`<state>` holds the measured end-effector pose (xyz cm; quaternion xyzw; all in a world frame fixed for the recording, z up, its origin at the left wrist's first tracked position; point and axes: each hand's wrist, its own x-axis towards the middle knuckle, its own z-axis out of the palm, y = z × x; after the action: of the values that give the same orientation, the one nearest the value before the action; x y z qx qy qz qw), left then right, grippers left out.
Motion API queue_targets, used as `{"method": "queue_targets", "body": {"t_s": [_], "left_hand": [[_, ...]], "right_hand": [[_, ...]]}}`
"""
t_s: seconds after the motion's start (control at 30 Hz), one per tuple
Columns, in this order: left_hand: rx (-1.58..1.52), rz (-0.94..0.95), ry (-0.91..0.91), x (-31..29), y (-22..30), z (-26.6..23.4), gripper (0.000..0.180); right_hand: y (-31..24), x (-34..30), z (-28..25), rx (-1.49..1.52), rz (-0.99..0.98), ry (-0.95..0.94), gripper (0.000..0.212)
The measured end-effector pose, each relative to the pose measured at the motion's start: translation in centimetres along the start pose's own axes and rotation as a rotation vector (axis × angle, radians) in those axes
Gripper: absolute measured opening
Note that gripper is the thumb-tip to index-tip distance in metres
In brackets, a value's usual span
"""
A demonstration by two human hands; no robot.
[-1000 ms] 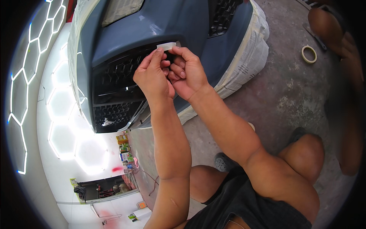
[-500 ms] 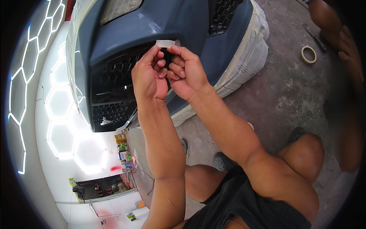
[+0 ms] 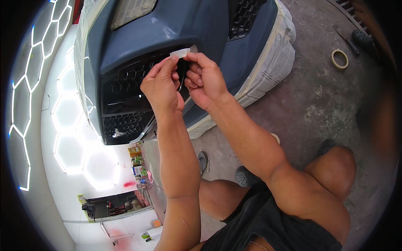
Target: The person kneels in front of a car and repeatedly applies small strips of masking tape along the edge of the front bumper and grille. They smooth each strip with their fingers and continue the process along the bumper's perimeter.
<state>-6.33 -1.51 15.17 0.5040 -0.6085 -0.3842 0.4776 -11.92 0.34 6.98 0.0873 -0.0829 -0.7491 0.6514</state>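
A short strip of pale masking tape [image 3: 180,53] is pinched between my two hands at the upper edge of a black grille opening in a grey car bumper [image 3: 180,25]. My left hand [image 3: 164,85] has thumb and forefinger closed on the strip's left end. At the right end, my right hand [image 3: 206,79] holds it with thumb and forefinger, the other fingers curled in. A greyer piece of the strip stands up by the right fingertips, against the bumper's edge. Glossy black honeycomb grille [image 3: 123,81] lies left of my hands; part of the opening is hidden behind them.
Masking paper [image 3: 274,58] skirts the bumper's right side. On the concrete floor to the right lie a tape roll [image 3: 339,59], a flat-bladed hand tool [image 3: 346,40] and a clog [image 3: 362,38]. A sandal [image 3: 202,161] lies near my left forearm. Blurred dark shapes fill the right rim.
My left hand has turned and dropped slightly, and the tape's left end tilts lower. My right hand barely moved. Another person's limbs at the far right shifted away, uncovering the clog.
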Motion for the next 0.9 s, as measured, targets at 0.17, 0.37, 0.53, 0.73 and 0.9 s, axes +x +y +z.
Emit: {"method": "queue_targets", "body": {"t_s": [0.17, 0.37, 0.53, 0.73, 0.9], "left_hand": [[-0.004, 0.012, 0.013, -0.4, -0.2, 0.3, 0.016], [-0.194, -0.125, -0.005, 0.0, 0.0, 0.6, 0.012], [-0.195, -0.134, -0.012, 0.1, 0.2, 0.9, 0.012], [-0.191, -0.125, 0.014, 0.2, 0.2, 1.0, 0.013], [-0.180, -0.121, 0.015, 0.3, 0.3, 1.0, 0.013]], "right_hand": [[0.2, -0.2, 0.0, -0.052, -0.069, 0.007, 0.012], [0.3, 0.0, 0.1, 0.015, -0.073, 0.019, 0.011], [0.0, 0.4, 0.0, 0.051, -0.041, 0.025, 0.012], [0.0, 0.6, 0.1, 0.061, -0.017, 0.027, 0.011], [0.2, 0.8, 0.1, 0.068, -0.012, 0.023, 0.011]]}}
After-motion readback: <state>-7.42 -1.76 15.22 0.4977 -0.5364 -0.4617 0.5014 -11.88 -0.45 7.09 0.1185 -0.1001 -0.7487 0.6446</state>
